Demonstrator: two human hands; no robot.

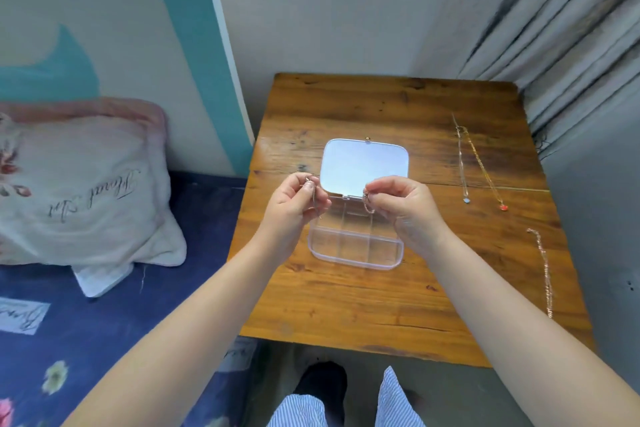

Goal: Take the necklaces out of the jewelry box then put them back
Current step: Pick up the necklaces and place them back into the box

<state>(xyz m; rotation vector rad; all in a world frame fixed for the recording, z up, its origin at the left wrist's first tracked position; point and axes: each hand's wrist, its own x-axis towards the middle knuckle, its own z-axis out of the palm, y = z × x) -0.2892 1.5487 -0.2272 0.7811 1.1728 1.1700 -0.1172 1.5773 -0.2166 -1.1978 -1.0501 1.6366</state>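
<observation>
A clear plastic jewelry box [356, 255] lies open on the wooden table [363, 305], its lid [363, 165] folded back flat. Its compartments look empty. Above the box, my left hand [292, 206] pinches one end of a thin chain [312, 199] that hangs down. My right hand [401, 206] pinches a rose-gold chain [367, 204] bunched at its fingertips. I cannot tell whether the two are one necklace. On the table's right side lie a necklace with a blue pendant [463, 166], one with a red pendant [485, 170] and a rose-gold chain [544, 270].
A bed with a dark blue floral sheet [104, 340] and a pale pillow [86, 184] stands left of the table. Grey curtains [554, 28] hang at the right, touching the table's far corner. My striped trouser legs [346, 406] show at the bottom.
</observation>
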